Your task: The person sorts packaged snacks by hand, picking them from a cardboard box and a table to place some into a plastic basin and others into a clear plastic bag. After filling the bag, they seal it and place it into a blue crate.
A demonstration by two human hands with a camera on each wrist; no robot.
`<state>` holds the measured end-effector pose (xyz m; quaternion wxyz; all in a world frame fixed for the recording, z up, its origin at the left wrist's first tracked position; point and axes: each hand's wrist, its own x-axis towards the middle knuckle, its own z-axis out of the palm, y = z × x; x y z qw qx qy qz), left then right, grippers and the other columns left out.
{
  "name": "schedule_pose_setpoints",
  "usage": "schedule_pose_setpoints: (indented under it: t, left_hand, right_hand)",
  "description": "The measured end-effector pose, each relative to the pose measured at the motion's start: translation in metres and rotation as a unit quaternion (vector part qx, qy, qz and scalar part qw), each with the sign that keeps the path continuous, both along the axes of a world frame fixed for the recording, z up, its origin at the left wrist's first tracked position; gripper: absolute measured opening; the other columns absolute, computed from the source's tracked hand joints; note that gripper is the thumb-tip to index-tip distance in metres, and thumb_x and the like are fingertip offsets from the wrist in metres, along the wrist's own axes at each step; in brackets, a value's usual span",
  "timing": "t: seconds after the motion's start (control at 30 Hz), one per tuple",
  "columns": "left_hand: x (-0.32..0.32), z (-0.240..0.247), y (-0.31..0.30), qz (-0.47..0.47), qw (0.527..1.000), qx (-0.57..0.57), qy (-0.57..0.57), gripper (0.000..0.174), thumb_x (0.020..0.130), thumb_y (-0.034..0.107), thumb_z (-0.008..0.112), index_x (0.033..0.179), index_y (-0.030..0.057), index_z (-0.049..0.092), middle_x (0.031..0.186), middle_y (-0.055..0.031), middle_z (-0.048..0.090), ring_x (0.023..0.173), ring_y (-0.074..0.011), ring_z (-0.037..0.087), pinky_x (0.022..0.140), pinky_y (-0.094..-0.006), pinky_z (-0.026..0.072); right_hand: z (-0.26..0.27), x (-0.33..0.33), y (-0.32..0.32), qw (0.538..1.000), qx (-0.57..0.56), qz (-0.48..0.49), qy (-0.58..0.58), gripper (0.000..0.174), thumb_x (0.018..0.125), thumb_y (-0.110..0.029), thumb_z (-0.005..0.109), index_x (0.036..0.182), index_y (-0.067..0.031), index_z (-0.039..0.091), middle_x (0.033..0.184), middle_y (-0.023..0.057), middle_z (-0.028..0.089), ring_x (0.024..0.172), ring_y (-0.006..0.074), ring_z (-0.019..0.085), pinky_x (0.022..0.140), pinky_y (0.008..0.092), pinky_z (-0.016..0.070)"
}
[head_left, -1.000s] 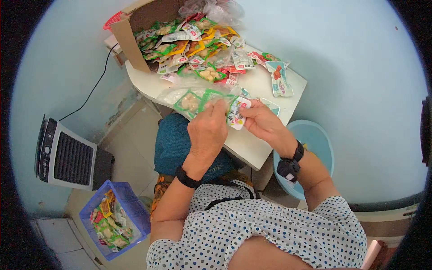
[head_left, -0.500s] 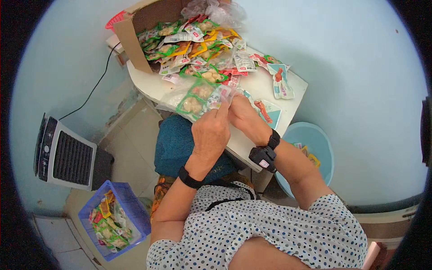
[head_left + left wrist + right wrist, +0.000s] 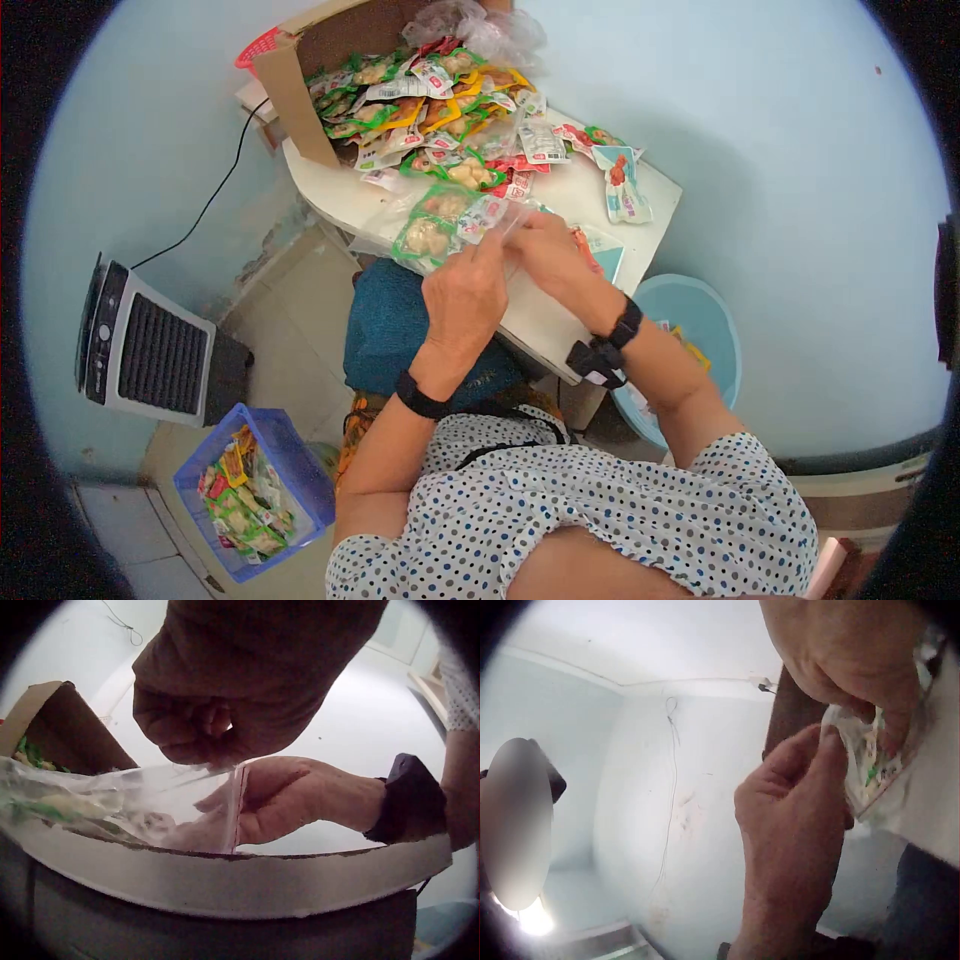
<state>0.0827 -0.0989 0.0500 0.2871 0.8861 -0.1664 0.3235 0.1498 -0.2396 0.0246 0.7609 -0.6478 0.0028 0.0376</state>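
Note:
A clear plastic bag [image 3: 378,232] lies over the table's near edge, with green-edged snack packets [image 3: 425,238] of pale round pieces inside. My left hand [image 3: 465,300] pinches the rim of its mouth between thumb and finger, as the right wrist view also shows. Reaching into that mouth is my right hand [image 3: 555,260]. In the left wrist view the right hand's fingers [image 3: 202,829] show through the plastic, extended, with the thumb apart from them. The right wrist view has them close against a packet [image 3: 877,769]. Beside this hand a packet with a red picture [image 3: 603,252] is partly covered.
A cardboard box [image 3: 290,105] on its side spills a heap of packets [image 3: 430,105] onto the white table [image 3: 560,330]. A white-and-teal packet [image 3: 628,190] lies at right. A light-blue basin [image 3: 728,330], a purple crate [image 3: 318,480] with packets and an air cooler [image 3: 165,350] stand lower.
The right hand has moved left with the white-labelled packet, which now lies inside the bag. Since half a second ago, it has shifted slightly back to the right. The left hand stays at the bag.

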Motion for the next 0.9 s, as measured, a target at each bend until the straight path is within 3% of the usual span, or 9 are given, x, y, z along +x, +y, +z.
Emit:
schedule_pose_setpoints:
  t: [0.13,0.2,0.33,0.43,0.53,0.63,0.73,0.83,0.9]
  left_hand:
    - [-0.001,-0.005,-0.001,-0.003,1.000,-0.008,0.010,0.017,0.086,0.012,0.063,0.103,0.0069,0.062,0.074,-0.0154,0.064,0.068,-0.0329,0.065,0.056,-0.0428,0.0507]
    - [-0.003,-0.006,-0.001,-0.008,0.999,-0.004,0.033,0.018,0.085,0.012,0.063,0.102,0.0066,0.062,0.075,-0.0156,0.065,0.069,-0.0332,0.065,0.057,-0.0434,0.0508]
    - [-0.004,-0.007,-0.003,-0.013,0.999,-0.002,0.041,0.019,0.084,0.013,0.065,0.102,0.0063,0.061,0.078,-0.0163,0.065,0.069,-0.0348,0.065,0.058,-0.0443,0.0507]
    - [-0.006,-0.002,-0.001,-0.008,0.997,0.013,0.070,0.020,0.083,0.015,0.065,0.100,0.0060,0.061,0.077,-0.0168,0.065,0.069,-0.0360,0.065,0.058,-0.0445,0.0508]
    - [-0.007,0.000,0.000,-0.006,0.998,0.021,0.066,0.019,0.083,0.015,0.065,0.098,0.0055,0.060,0.077,-0.0171,0.065,0.069,-0.0363,0.064,0.058,-0.0444,0.0507]
    - [-0.006,-0.002,0.001,-0.008,0.998,0.030,0.063,0.018,0.083,0.016,0.065,0.095,0.0052,0.059,0.076,-0.0170,0.064,0.068,-0.0359,0.065,0.057,-0.0448,0.0505]
    - [-0.006,-0.004,0.001,-0.011,0.997,0.034,0.065,0.017,0.083,0.016,0.065,0.094,0.0051,0.059,0.075,-0.0165,0.064,0.067,-0.0357,0.064,0.057,-0.0449,0.0503]
    - [-0.007,-0.005,-0.001,-0.010,0.997,0.039,0.068,0.016,0.083,0.016,0.065,0.094,0.0052,0.059,0.074,-0.0160,0.064,0.067,-0.0356,0.064,0.057,-0.0447,0.0504]
    - [-0.007,-0.007,-0.001,-0.007,0.997,0.040,0.069,0.015,0.084,0.016,0.065,0.092,0.0052,0.059,0.074,-0.0158,0.064,0.067,-0.0356,0.064,0.057,-0.0445,0.0505]
  right_hand:
    - [0.066,-0.020,-0.040,0.993,-0.116,-0.004,0.007,0.023,0.082,-0.007,0.063,0.098,0.0088,0.067,0.083,0.0117,0.068,0.068,0.0146,0.063,0.059,0.0278,0.0510]
    - [0.076,-0.007,-0.053,0.970,-0.225,0.006,-0.098,0.025,0.083,-0.009,0.062,0.101,0.0070,0.067,0.083,0.0106,0.069,0.068,0.0131,0.064,0.059,0.0282,0.0510]
    - [0.081,0.042,-0.054,0.879,-0.386,0.109,-0.259,0.026,0.082,-0.011,0.062,0.106,-0.0006,0.068,0.085,0.0114,0.071,0.068,0.0181,0.067,0.062,0.0326,0.0515]
    - [0.071,0.086,-0.034,0.796,-0.457,0.154,-0.365,0.030,0.080,-0.013,0.062,0.108,-0.0051,0.069,0.089,0.0151,0.070,0.073,0.0304,0.067,0.067,0.0393,0.0515]
    - [0.070,0.107,-0.007,0.731,-0.535,0.167,-0.389,0.025,0.083,-0.011,0.062,0.105,-0.0002,0.069,0.093,0.0174,0.069,0.080,0.0314,0.066,0.074,0.0385,0.0518]
    - [0.041,0.144,0.005,0.701,-0.562,0.163,-0.408,0.035,0.078,-0.016,0.066,0.110,-0.0006,0.066,0.096,0.0214,0.067,0.083,0.0392,0.063,0.074,0.0426,0.0517]
    - [0.045,0.145,0.013,0.676,-0.617,0.220,-0.338,0.050,0.073,-0.020,0.070,0.118,-0.0010,0.061,0.096,0.0231,0.066,0.089,0.0383,0.064,0.078,0.0442,0.0514]
    - [0.046,0.145,0.014,0.697,-0.600,0.213,-0.331,0.066,0.068,-0.026,0.073,0.125,0.0018,0.054,0.099,0.0256,0.064,0.094,0.0389,0.063,0.082,0.0448,0.0511]
    - [0.052,0.140,0.018,0.680,-0.649,0.200,-0.276,0.071,0.065,-0.027,0.077,0.125,0.0025,0.052,0.113,0.0256,0.060,0.105,0.0383,0.060,0.088,0.0435,0.0504]
